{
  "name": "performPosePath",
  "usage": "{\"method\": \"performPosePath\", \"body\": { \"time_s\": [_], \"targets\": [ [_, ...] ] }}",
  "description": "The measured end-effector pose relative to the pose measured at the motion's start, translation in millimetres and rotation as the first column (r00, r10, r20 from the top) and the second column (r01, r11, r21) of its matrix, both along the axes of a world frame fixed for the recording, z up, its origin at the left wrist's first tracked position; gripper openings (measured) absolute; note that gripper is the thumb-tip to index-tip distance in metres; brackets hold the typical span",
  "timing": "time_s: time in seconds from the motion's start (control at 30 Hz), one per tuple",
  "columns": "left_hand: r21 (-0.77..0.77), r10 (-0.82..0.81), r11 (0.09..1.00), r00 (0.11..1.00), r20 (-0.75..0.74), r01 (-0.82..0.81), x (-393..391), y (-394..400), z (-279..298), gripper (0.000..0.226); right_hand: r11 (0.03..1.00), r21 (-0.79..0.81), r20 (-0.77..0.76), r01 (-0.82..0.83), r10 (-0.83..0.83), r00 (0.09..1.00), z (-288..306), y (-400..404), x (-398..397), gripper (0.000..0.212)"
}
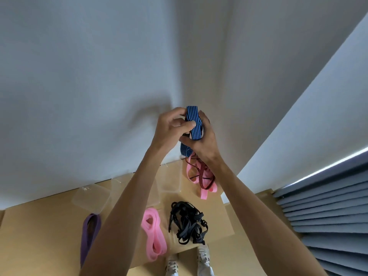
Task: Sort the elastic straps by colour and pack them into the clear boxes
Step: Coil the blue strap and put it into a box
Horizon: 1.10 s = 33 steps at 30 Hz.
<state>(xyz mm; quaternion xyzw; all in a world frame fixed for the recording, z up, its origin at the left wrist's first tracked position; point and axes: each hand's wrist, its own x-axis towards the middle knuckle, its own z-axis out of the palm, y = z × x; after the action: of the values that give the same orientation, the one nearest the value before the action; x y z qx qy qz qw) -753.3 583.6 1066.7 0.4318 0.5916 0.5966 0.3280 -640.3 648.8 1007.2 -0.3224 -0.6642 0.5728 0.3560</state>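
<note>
Arms raised, left hand (172, 126) and right hand (201, 140) both grip, seemingly folding, the blue strap (194, 124).

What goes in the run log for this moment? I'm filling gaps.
both hands: left hand, right hand | folding blue strap | clear boxes unpacked

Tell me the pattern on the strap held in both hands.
The strap is blue with thin dark lengthwise stripes, seen in the head view.
</note>
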Motion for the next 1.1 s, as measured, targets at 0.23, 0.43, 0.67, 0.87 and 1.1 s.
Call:
{"method": "performPosePath", "body": {
  "time_s": [0.23,0.43,0.67,0.87,1.1],
  "targets": [
    [0.045,0.068,0.997,0.996,-0.065,-0.065,-7.4,-7.6,12.0,0.011,0.982,-0.105,-0.059,-0.155,0.150,0.987,22.4,-9.2,-3.4,0.042],
    [0.072,0.280,0.951,0.939,0.201,-0.299,-17.2,-14.5,0.7,0.015,0.952,-0.190,-0.065,-0.241,0.233,0.970,19.1,-15.7,-4.3,0.024],
    [-0.003,0.130,0.991,0.945,0.299,-0.135,-29.9,-24.3,-6.3,0.013,0.871,-0.379,-0.174,-0.313,0.265,0.948,14.2,-23.5,-10.1,0.030],
    [-0.056,0.148,0.989,0.965,0.215,-0.140,-45.5,-31.0,-3.6,0.020,0.922,-0.299,-0.084,-0.244,0.229,0.970,10.6,-21.8,-21.9,0.078],
    [-0.106,0.128,0.986,0.992,-0.001,-0.127,-60.2,-36.9,4.2,0.015,0.861,-0.272,-0.175,-0.429,0.394,0.902,6.9,-26.9,-40.1,0.023]
  ]
}}
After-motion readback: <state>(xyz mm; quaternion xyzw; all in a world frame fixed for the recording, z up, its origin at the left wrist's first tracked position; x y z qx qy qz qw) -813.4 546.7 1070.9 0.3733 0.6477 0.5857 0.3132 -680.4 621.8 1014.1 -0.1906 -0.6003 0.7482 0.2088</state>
